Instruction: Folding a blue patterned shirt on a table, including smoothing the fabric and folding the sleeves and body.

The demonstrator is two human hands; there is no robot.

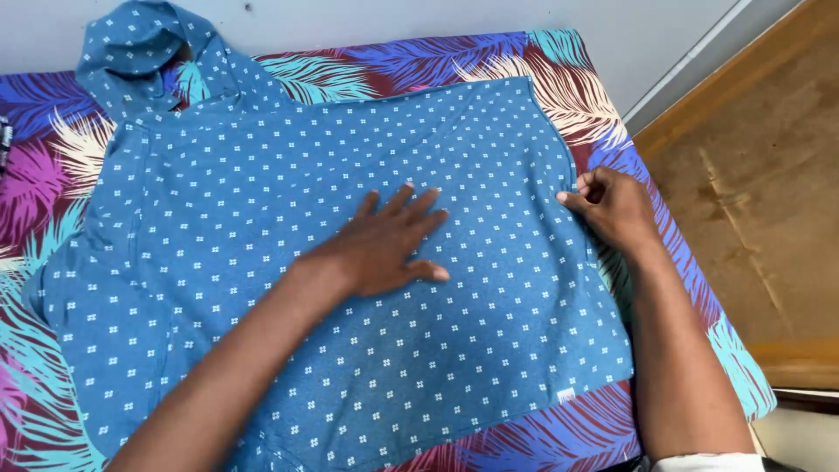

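Note:
A blue hooded shirt (262,201) with a small white dot pattern lies spread flat on a bed, its hood at the upper left. My left hand (389,245) rests flat on the middle of the shirt, fingers spread, palm down. My right hand (612,205) is at the shirt's right edge, with its fingers pinching the fabric of the hem. A small white tag shows near the shirt's lower right corner.
The bed carries a colourful bedsheet (577,96) with a feather print in purple, teal and maroon. A pale wall runs along the top. A brown floor (752,192) lies to the right of the bed.

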